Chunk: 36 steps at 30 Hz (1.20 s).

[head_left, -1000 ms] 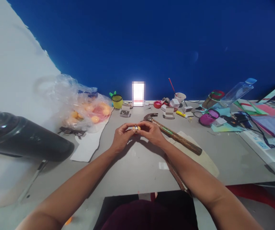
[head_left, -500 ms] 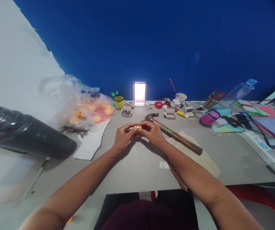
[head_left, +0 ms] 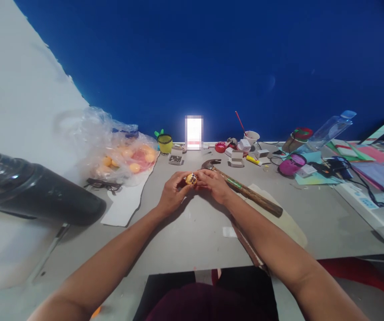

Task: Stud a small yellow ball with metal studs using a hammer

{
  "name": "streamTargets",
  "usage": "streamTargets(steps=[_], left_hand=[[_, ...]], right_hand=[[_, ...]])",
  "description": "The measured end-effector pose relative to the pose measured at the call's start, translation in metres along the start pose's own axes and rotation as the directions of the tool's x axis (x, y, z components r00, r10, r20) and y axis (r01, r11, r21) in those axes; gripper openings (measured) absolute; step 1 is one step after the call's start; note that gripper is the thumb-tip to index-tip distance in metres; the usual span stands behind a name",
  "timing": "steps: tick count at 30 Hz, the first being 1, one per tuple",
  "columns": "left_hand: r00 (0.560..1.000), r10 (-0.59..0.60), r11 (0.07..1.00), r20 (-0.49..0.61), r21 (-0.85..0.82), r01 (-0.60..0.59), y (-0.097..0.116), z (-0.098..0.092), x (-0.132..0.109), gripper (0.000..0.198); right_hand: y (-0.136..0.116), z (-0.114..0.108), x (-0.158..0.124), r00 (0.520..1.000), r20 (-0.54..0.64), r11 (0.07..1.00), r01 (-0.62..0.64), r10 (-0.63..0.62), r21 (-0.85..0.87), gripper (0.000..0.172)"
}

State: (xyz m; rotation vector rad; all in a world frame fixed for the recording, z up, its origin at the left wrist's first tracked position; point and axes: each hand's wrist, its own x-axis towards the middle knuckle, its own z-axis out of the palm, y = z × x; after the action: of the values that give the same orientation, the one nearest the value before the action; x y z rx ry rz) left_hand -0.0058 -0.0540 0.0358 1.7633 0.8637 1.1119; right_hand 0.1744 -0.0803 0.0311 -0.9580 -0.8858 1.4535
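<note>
My left hand [head_left: 172, 192] and my right hand [head_left: 215, 184] meet above the middle of the grey table [head_left: 192, 227]. Between their fingertips they pinch a small orange-yellow round object [head_left: 191, 179] with a dark metallic spot on it. Both hands grip it; what the spot is I cannot tell. Just behind my right hand a hammer [head_left: 242, 187] with a wooden handle lies flat, its head pointing to the far left.
A clear plastic bag of orange balls [head_left: 118, 154] and a pair of glasses [head_left: 101, 183] lie at the left. A dark cylinder [head_left: 34, 189] juts in from the left. Small boxes, a yellow cup [head_left: 164, 143], a bottle [head_left: 328, 130], coloured papers and cables crowd the back and right.
The small round object has turned in my fingers, showing more of its orange face. Both hands stay in the same place above the table.
</note>
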Motion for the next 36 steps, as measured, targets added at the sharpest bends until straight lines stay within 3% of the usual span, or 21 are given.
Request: streamTargets(steps=[7, 13, 16, 19, 21, 27, 36], left_hand=[[0.989, 0.034, 0.994, 0.144, 0.101, -0.048, 0.0072, -0.0018, 0.0006, 0.036], [0.992, 0.032, 0.997, 0.122, 0.065, -0.041, 0.0060, -0.0023, 0.0007, 0.035], [0.991, -0.076, 0.993, 0.109, -0.081, 0.086, 0.0037, -0.0025, 0.0002, 0.036], [0.957, -0.256, 0.920, 0.139, -0.270, 0.285, 0.0038, -0.0016, -0.0001, 0.041], [0.935, -0.319, 0.874, 0.156, -0.332, 0.354, 0.0059, -0.0001, -0.0003, 0.044], [0.928, -0.356, 0.868, 0.109, -0.331, 0.371, 0.0102, 0.0042, -0.0016, 0.046], [0.925, -0.355, 0.837, 0.134, -0.396, 0.378, 0.0055, 0.0036, -0.0012, 0.047]], right_hand=[[0.0037, 0.0007, 0.0009, 0.995, -0.099, 0.991, 0.018, -0.031, -0.133, 0.046], [0.0061, 0.0033, -0.0001, 0.992, -0.122, 0.998, 0.025, -0.033, -0.066, 0.044], [0.0039, 0.0034, -0.0012, 0.993, -0.112, 0.998, 0.023, -0.030, -0.059, 0.044], [0.0013, 0.0031, -0.0021, 0.995, -0.093, 0.996, 0.029, -0.036, -0.085, 0.044], [0.0001, 0.0030, -0.0025, 0.996, -0.082, 0.995, 0.025, -0.033, -0.095, 0.045], [-0.0009, 0.0021, -0.0022, 0.996, -0.080, 0.993, 0.015, -0.024, -0.117, 0.044], [-0.0013, 0.0048, -0.0037, 0.998, -0.056, 0.998, 0.013, -0.017, -0.065, 0.045]])
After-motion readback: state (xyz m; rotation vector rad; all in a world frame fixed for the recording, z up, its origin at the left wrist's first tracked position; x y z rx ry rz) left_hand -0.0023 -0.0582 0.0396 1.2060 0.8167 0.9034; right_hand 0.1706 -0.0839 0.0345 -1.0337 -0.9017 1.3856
